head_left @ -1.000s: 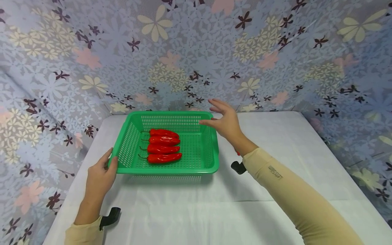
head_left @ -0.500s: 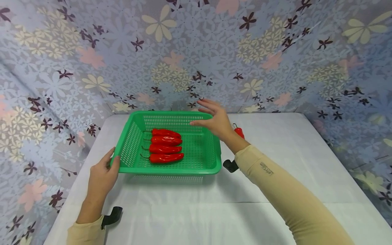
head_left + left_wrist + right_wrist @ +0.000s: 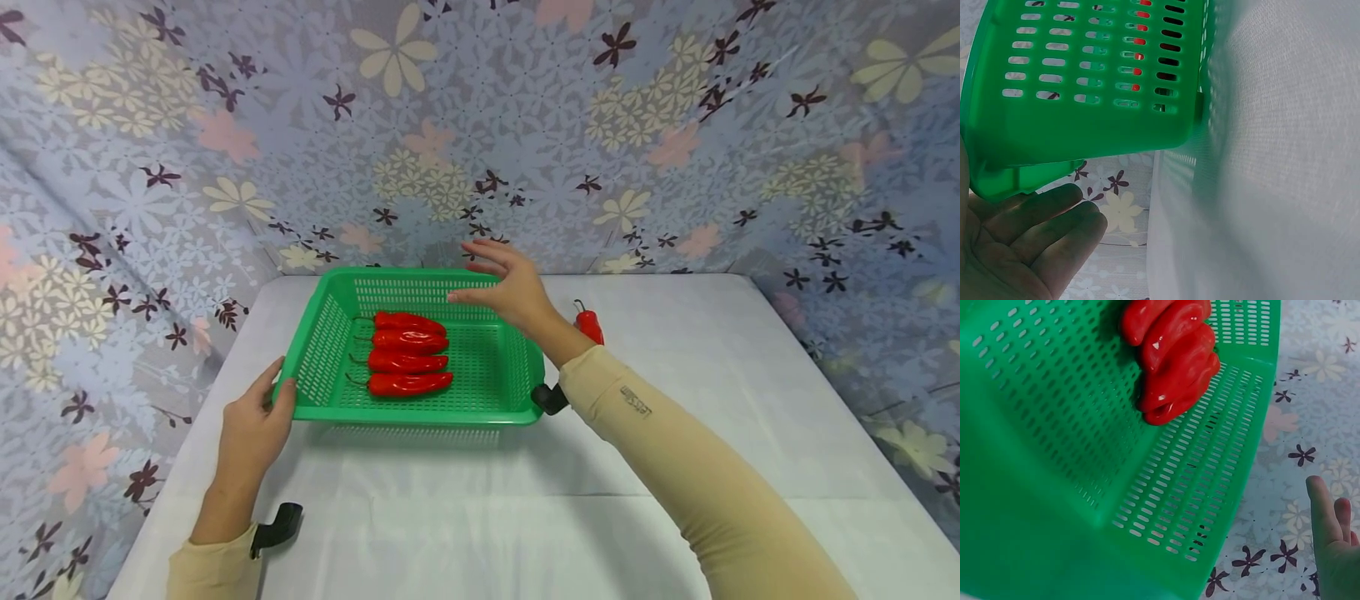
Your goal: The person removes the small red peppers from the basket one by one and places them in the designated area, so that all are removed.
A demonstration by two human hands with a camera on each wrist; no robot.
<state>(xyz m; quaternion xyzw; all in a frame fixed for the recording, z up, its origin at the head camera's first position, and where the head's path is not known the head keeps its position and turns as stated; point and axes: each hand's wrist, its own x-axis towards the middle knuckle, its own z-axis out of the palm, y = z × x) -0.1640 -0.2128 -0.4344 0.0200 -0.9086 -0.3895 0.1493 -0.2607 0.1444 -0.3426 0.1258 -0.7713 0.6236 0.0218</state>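
A green plastic basket (image 3: 420, 417) stands on the white-covered table, with several red chili peppers (image 3: 408, 384) lying side by side in its left half, stems to the left. My left hand (image 3: 255, 425) holds the basket's front left corner by the rim, thumb on top. In the left wrist view its other fingers (image 3: 1063, 231) stretch out below the rim. Above the basket's back right part hovers my right hand (image 3: 510, 287), holding nothing, thumb apart from the extended fingers. Another red chili pepper (image 3: 589, 325) lies on the table right of the basket, partly behind the right forearm.
The white cloth-covered table (image 3: 720, 375) reaches back to a flower-patterned fabric wall (image 3: 480, 125), which also rises at both sides. A black wrist camera (image 3: 279, 527) sticks out by the left sleeve and another black camera (image 3: 551, 398) by the right one.
My right hand has shifted left over the basket, uncovering the loose chili pepper behind the forearm. The left hand keeps its hold on the corner. The whole head view has shifted slightly.
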